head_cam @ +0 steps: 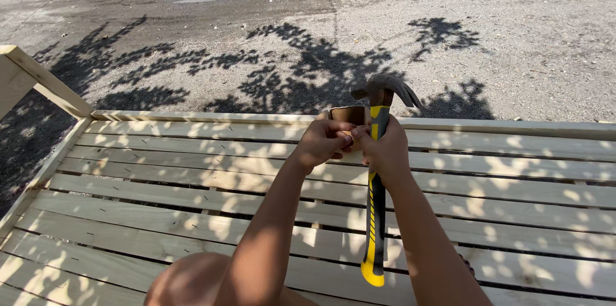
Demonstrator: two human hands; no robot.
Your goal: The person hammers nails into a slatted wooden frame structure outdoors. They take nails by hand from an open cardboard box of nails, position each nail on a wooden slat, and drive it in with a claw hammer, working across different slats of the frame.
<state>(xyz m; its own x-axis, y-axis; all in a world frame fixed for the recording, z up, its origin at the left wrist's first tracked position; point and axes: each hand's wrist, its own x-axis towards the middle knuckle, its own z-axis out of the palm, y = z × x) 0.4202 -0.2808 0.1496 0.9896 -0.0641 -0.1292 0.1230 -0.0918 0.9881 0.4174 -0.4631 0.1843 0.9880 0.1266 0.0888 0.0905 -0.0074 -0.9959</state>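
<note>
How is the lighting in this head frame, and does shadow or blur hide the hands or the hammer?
Head view: hard sunlight, with dappled leaf shadows across the wooden slats and gravel. The left hand and right hand are partly shaded but sharp; the yellow-and-black hammer is crisp, with no glare or motion blur.

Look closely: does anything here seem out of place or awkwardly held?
The hammer is gripped high on its handle near the head by the right hand, so the long handle hangs down. Both hands meet at a small brown box. The slats look even.
</note>
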